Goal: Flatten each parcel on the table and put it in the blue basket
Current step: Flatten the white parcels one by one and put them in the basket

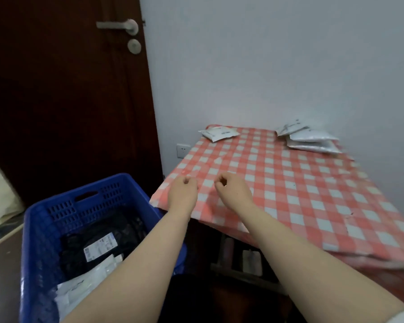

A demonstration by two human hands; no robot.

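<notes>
One white parcel (219,134) lies at the far edge of the table (301,194), just above centre frame; a stack of parcels (312,141) sits well apart from it, at the upper right by the wall. In the blue basket (40,229) at lower left lie a black parcel (98,241) and white parcels (80,290). The left hand (183,190) and right hand (233,188) hover over the table's near corner at mid-frame, fingers curled in, both holding nothing. A dark door (56,101) fills the upper left.
</notes>
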